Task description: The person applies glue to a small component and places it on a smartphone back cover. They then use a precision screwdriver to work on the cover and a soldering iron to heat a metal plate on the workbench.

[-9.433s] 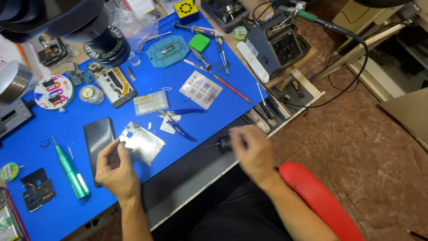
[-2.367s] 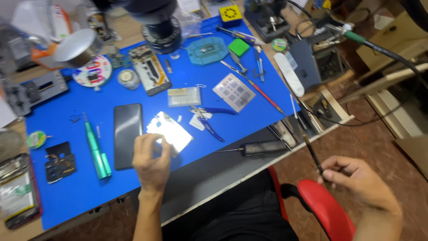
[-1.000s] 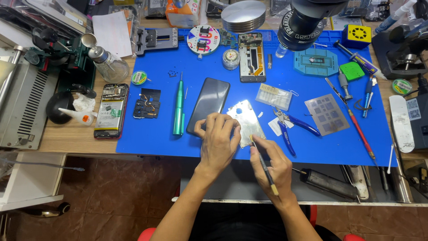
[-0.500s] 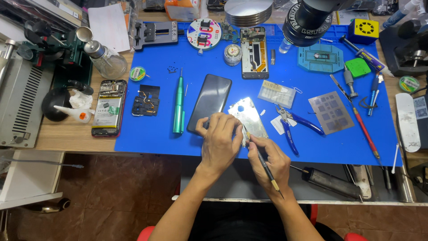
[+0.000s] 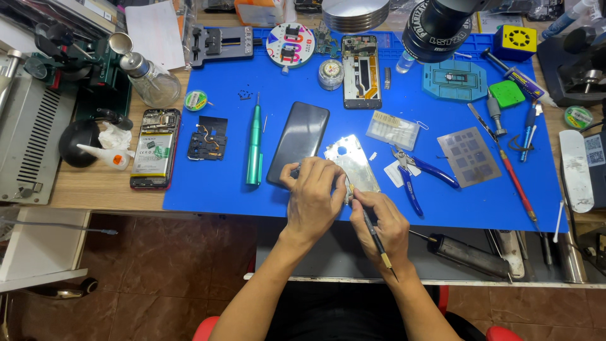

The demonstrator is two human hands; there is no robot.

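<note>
My left hand (image 5: 314, 199) presses down on the near end of a silvery phone frame (image 5: 351, 160) lying on the blue work mat (image 5: 208, 183). A thin dark pen-like tool (image 5: 377, 242) is gripped in my right hand (image 5: 382, 224), its tip hidden at the frame's near edge beside the left hand's fingers. A dark phone screen (image 5: 299, 140) lies just left of the frame, touching my left fingertips.
On the mat lie a green screwdriver (image 5: 254, 145), blue-handled pliers (image 5: 416, 173), a grey stencil plate (image 5: 469, 156), a red-handled tool (image 5: 514, 183) and an opened phone (image 5: 361, 69). Another opened phone (image 5: 155, 149) rests on the wooden bench left. A microscope head (image 5: 442, 25) hangs at the back.
Over the last second both hands stay on the frame; my right hand has closed in beside the left and the tool has tilted more upright. Earlier I turned back from the right, tool in hand.
</note>
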